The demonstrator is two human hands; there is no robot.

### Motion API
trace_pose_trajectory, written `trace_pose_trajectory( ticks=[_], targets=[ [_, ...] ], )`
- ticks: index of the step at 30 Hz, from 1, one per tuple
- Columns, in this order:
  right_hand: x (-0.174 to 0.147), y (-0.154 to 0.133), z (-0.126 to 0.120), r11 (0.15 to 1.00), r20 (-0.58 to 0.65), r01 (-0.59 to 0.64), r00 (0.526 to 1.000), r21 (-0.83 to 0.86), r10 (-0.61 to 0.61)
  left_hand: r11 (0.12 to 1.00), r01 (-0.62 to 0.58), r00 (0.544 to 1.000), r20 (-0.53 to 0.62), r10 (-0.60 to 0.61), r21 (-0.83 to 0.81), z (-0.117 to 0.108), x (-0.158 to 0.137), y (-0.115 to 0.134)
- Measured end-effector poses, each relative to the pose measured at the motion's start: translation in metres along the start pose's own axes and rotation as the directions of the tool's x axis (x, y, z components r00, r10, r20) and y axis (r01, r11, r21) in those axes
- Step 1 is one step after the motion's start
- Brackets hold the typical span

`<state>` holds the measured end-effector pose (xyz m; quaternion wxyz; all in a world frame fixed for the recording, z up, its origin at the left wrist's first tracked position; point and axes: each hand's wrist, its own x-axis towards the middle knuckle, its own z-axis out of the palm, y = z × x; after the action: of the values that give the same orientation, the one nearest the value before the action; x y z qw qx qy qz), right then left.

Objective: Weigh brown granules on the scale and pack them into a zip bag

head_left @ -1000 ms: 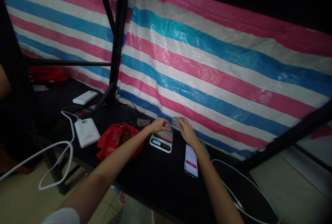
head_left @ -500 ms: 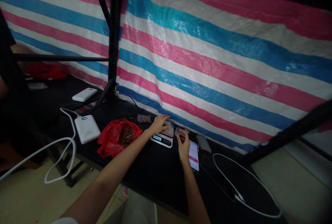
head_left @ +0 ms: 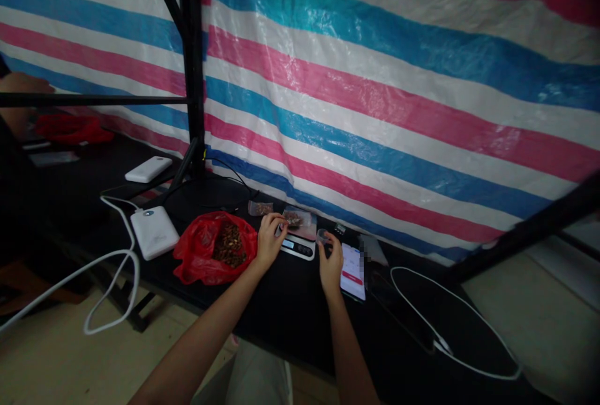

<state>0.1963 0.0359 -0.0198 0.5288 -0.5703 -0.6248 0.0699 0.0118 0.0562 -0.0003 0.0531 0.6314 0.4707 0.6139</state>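
Observation:
A white digital scale (head_left: pixel 299 247) with a lit display lies flat on the black table. On its platform rests a small clear bag (head_left: pixel 294 218) with brown bits in it. My left hand (head_left: pixel 270 242) is at the scale's left edge, fingers curled together by the bag; what they pinch, if anything, is too small to make out. In my right hand (head_left: pixel 332 262), right of the scale, a small clear plastic cup (head_left: pixel 321 235) is held between thumb and fingers. Left of the scale sits an open red plastic bag (head_left: pixel 197 252) full of small brown pieces (head_left: pixel 230 244).
Another filled clear bag (head_left: pixel 260 208) lies behind the scale. A lit phone (head_left: pixel 352 272) is beside my right hand. White power banks (head_left: pixel 154 232) and a white cable (head_left: pixel 462 305) lie about. A black frame post (head_left: pixel 191 67) stands before striped sheeting. Another person's hand (head_left: pixel 23 84) shows far left.
My left hand has drawn back from over the scale toward the left, uncovering the clear bag there. My right hand still holds the cup. The view has shifted slightly.

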Motion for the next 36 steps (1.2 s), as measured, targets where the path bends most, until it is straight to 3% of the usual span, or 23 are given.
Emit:
trace_pose_trajectory(
  ticks=[13,22,26,32,36],
  targets=[
    [-0.001,0.004,0.001,0.995,-0.004,0.012,1.000,-0.095,-0.013,0.997,-0.071,0.997,0.024,0.071,-0.002,0.000,-0.007,0.000],
    [-0.001,0.024,0.004,0.989,0.010,-0.102,0.995,-0.103,0.104,0.997,0.047,0.998,-0.047,-0.050,-0.058,-0.002,-0.004,-0.004],
    [-0.004,0.028,0.006,0.979,0.028,-0.090,0.995,-0.181,0.097,0.993,0.081,0.994,-0.067,-0.088,-0.090,-0.002,-0.004,-0.005],
    [0.001,-0.007,0.001,0.923,-0.102,0.051,0.990,-0.382,-0.098,0.986,0.085,0.996,-0.022,-0.089,-0.143,0.000,-0.003,-0.006],
    [0.018,-0.033,0.012,0.850,-0.042,0.072,0.993,-0.522,-0.109,0.987,0.073,0.997,-0.007,-0.075,-0.143,0.003,-0.003,-0.008]
  ],
)
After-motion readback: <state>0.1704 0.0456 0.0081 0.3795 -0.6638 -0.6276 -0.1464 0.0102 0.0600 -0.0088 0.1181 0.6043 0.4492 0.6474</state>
